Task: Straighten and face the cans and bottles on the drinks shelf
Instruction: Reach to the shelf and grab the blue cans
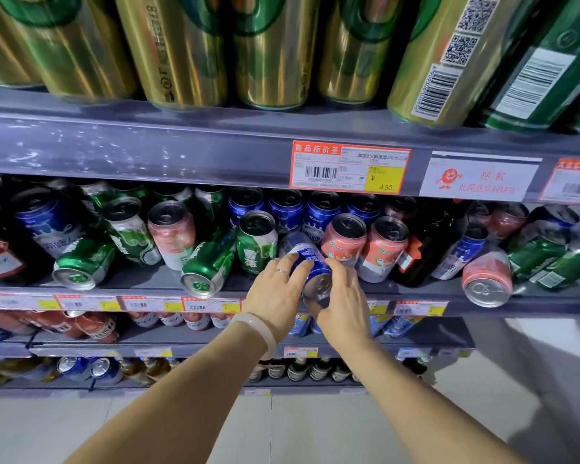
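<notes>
On the middle drinks shelf (pixel 114 286), a green can (pixel 81 259) and another green can (pixel 206 266) lie tipped over at the left. The left hand (pixel 275 293) (ring and pale bangle) and the right hand (pixel 340 296) clasp a blue can (pixel 310 262) lying on its side at the shelf's front edge, silver base outward. A pink can (pixel 486 276) lies toppled at the right.
</notes>
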`<state>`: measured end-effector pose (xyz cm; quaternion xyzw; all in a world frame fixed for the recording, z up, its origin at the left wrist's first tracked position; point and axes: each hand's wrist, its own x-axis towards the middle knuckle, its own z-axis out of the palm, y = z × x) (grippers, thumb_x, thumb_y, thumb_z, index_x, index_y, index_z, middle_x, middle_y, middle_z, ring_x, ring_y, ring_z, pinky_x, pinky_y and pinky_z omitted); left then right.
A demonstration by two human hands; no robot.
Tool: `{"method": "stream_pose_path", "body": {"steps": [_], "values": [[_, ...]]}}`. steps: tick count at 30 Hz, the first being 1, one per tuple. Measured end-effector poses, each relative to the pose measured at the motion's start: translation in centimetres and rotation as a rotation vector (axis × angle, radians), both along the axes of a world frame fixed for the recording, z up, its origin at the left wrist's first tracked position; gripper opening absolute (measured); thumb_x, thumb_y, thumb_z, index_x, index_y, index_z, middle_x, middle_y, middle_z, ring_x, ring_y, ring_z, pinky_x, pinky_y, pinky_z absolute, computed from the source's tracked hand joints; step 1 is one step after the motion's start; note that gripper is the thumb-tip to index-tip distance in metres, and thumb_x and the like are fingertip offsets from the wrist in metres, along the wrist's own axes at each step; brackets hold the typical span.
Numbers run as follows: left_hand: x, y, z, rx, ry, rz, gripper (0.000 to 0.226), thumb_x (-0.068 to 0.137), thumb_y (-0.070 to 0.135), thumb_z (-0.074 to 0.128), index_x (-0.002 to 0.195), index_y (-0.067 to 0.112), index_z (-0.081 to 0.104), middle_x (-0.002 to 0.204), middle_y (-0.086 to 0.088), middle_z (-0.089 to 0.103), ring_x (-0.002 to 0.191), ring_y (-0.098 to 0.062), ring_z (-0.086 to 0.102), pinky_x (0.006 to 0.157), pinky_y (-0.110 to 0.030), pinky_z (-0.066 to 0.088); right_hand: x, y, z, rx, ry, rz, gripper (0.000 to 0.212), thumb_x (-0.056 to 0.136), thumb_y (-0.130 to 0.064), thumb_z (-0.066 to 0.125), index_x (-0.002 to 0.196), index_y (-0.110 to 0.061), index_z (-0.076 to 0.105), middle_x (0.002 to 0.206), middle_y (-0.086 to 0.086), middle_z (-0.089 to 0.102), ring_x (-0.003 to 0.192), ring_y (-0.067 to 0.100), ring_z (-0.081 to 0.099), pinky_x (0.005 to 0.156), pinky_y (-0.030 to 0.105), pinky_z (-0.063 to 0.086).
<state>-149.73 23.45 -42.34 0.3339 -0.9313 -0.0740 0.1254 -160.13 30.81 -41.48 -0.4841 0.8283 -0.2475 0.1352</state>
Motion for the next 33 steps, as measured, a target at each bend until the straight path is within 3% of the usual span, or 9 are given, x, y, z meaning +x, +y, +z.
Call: {"method": "stream_pose_path", "body": {"steps": [4, 9, 13, 17, 20, 23, 25, 29, 33], "values": [[0.3, -0.9, 1.0, -0.102, 0.026, -0.028, 0.087, 0.041, 0.016, 0.087, 0.117, 0.012, 0.045, 0.098, -0.014, 0.068, 0.076, -0.031, 0.066, 0.065, -0.034, 0.055, -0.1, 0.0, 1.1, -0.020, 0.041, 0.058, 0.077, 0.075, -0.025, 0.074, 0.140, -0.014, 0.035, 0.134, 0.007, 0.039, 0.118, 0.028, 0.048, 0.093, 0.033, 0.042], [0.7, -2.2, 3.5, -0.348, -0.008, -0.039, 0.078, 0.042, 0.033, 0.084, 0.112, 0.013, 0.054, 0.093, -0.008, 0.070, 0.080, -0.030, 0.066, 0.076, -0.035, 0.030, -0.8, -1.2, 3.4, 0.053, 0.145, 0.146, 0.074, 0.081, -0.023, 0.066, 0.144, -0.014, 0.028, 0.141, 0.005, 0.037, 0.127, 0.026, 0.040, 0.105, 0.033, 0.032], [0.1, -3.5, 5.3, -0.408, -0.048, -0.056, 0.068, 0.036, 0.047, 0.084, 0.097, 0.018, 0.071, 0.099, -0.008, 0.070, 0.090, -0.032, 0.066, 0.093, -0.047, 0.045, -1.2, -2.0, 4.8, 0.036, 0.216, 0.124, 0.060, 0.080, -0.016, 0.061, 0.136, -0.016, 0.037, 0.134, 0.006, 0.047, 0.123, 0.026, 0.042, 0.102, 0.035, 0.035], [-0.3, -5.0, 5.5, -0.330, -0.100, -0.069, 0.075, 0.034, 0.058, 0.085, 0.095, 0.016, 0.074, 0.090, -0.008, 0.071, 0.087, -0.034, 0.067, 0.090, -0.063, 0.041, -1.5, -2.6, 5.7, 0.063, 0.394, 0.138, 0.051, 0.083, -0.024, 0.060, 0.132, -0.015, 0.045, 0.133, 0.006, 0.048, 0.126, 0.028, 0.034, 0.101, 0.038, 0.025], [-0.4, -5.6, 5.4, -0.247, -0.062, -0.045, 0.082, 0.046, 0.057, 0.082, 0.112, 0.010, 0.067, 0.100, -0.012, 0.069, 0.103, -0.037, 0.061, 0.103, -0.062, 0.027, -1.8, -3.6, 5.9, 0.067, 0.430, 0.160, 0.057, 0.082, -0.026, 0.063, 0.135, -0.017, 0.043, 0.137, 0.003, 0.047, 0.134, 0.027, 0.025, 0.106, 0.038, 0.018], [-0.4, -5.9, 5.4, -0.171, -0.084, 0.019, 0.081, 0.072, 0.051, 0.069, 0.139, 0.013, 0.041, 0.135, -0.011, 0.050, 0.134, -0.033, 0.030, 0.115, -0.049, -0.003, -2.3, -4.4, 5.9, 0.100, 0.450, 0.206, 0.064, 0.085, -0.027, 0.062, 0.142, -0.020, 0.034, 0.143, 0.001, 0.042, 0.139, 0.025, 0.017, 0.115, 0.040, 0.005], [-0.3, -6.2, 5.4, -0.164, -0.079, 0.050, 0.078, 0.074, 0.048, 0.069, 0.138, 0.013, 0.042, 0.136, -0.012, 0.050, 0.135, -0.034, 0.029, 0.115, -0.050, -0.001, -2.4, -4.8, 5.9, 0.100, 0.432, 0.203, 0.064, 0.086, -0.028, 0.060, 0.143, -0.024, 0.033, 0.146, -0.001, 0.039, 0.142, 0.024, 0.012, 0.117, 0.042, -0.003], [0.0, -6.9, 4.7, -0.192, -0.055, -0.008, 0.064, 0.051, 0.036, 0.088, 0.108, 0.012, 0.070, 0.105, -0.013, 0.070, 0.109, -0.044, 0.057, 0.098, -0.068, 0.030, -2.7, -5.3, 5.6, 0.101, 0.381, 0.166, 0.053, 0.089, -0.030, 0.055, 0.140, -0.027, 0.039, 0.147, -0.003, 0.039, 0.145, 0.021, 0.006, 0.117, 0.044, -0.008], [-0.3, -6.6, 4.9, -0.175, -0.012, -0.002, 0.055, 0.075, 0.024, 0.073, 0.127, 0.018, 0.057, 0.129, -0.008, 0.059, 0.131, -0.037, 0.037, 0.112, -0.057, 0.006, -2.8, -5.5, 5.3, 0.078, 0.382, 0.164, 0.043, 0.091, -0.028, 0.053, 0.133, -0.024, 0.047, 0.143, -0.002, 0.045, 0.144, 0.020, 0.008, 0.117, 0.044, -0.007]]}}
